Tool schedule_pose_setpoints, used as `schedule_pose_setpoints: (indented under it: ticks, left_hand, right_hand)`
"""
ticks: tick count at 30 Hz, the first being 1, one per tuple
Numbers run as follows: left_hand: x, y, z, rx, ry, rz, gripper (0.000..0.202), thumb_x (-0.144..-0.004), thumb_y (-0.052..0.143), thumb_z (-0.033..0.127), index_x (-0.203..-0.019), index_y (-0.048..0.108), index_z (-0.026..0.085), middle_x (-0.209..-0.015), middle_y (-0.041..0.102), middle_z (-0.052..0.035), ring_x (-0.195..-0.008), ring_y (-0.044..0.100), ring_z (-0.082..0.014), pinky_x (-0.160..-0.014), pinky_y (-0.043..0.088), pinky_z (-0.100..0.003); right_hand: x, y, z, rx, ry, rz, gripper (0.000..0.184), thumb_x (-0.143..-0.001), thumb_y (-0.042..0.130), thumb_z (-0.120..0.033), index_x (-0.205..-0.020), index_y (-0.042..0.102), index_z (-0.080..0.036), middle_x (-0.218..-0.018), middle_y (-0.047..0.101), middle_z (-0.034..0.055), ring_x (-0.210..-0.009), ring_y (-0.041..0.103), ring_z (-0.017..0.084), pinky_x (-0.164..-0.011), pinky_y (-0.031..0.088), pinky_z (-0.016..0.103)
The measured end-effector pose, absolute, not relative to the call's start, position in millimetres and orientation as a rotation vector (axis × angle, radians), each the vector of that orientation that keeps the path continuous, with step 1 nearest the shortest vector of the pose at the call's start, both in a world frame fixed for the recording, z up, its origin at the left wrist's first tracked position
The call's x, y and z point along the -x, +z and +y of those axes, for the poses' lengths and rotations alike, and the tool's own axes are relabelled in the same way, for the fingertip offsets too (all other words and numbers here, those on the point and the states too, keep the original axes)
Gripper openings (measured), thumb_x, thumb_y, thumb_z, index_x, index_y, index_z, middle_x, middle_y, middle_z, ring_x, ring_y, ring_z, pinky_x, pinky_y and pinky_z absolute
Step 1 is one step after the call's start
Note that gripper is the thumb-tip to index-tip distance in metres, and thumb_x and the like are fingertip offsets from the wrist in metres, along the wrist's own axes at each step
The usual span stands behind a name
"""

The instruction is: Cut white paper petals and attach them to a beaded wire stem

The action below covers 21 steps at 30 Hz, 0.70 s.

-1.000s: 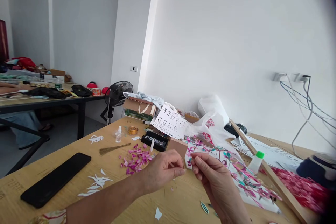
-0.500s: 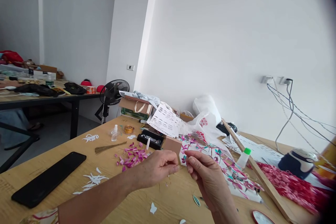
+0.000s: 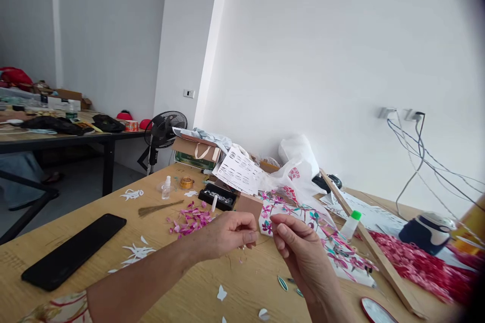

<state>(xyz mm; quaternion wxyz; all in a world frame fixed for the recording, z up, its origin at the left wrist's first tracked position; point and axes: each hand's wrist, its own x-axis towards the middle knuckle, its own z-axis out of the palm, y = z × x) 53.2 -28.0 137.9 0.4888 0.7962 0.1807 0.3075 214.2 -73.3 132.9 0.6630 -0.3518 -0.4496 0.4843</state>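
My left hand (image 3: pixel 231 234) and my right hand (image 3: pixel 297 250) are raised over the wooden table (image 3: pixel 242 287), fingertips almost meeting. Both are pinched shut on something too small to make out. Just beyond them lies a white sheet with pink and teal paper flowers (image 3: pixel 322 242). A heap of loose pink petals (image 3: pixel 189 219) lies to the left of my left hand. Behind it sits a small black tray (image 3: pixel 222 197).
A black flat case (image 3: pixel 71 252) lies at the left, with white paper cutouts (image 3: pixel 138 252) beside it. A green-capped glue bottle (image 3: pixel 350 224), a wooden frame strip (image 3: pixel 364 242), red paper pieces (image 3: pixel 420 265), plastic bags (image 3: pixel 299 164), boxes and a fan (image 3: pixel 162 133) stand behind.
My view has swung slightly right and down. Both hands stay pinched together and have drifted a little left in the picture.
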Motion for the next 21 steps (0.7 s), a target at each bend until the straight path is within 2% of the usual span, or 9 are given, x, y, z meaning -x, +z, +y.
schedule_pose_setpoints:
  ticks: [13, 21]
  left_hand:
    - [-55.4, 135.6, -27.3, -1.853, 0.726, 0.460, 0.018, -0.075, 0.050, 0.031, -0.068, 0.050, 0.014, -0.064, 0.051, 0.0016, -0.062, 0.046, -0.0086, -0.060, 0.037, -0.020]
    - [-59.4, 128.9, -27.4, -1.497, 0.723, 0.329, 0.021, -0.066, 0.062, 0.031, -0.068, 0.054, 0.012, -0.063, 0.050, 0.0004, -0.060, 0.045, -0.0082, -0.055, 0.036, -0.020]
  right_hand:
    - [-212.3, 130.3, -70.7, 0.853, 1.031, -1.031, 0.014, -0.059, 0.072, -0.027, -0.061, 0.063, -0.016, -0.043, 0.052, -0.0036, -0.040, 0.038, 0.004, -0.038, 0.028, 0.015]
    - [-214.4, 133.2, -71.6, 0.827, 0.964, -0.977, 0.018, -0.060, 0.071, -0.030, -0.060, 0.060, -0.015, -0.045, 0.050, -0.0039, -0.039, 0.035, 0.004, -0.037, 0.024, 0.016]
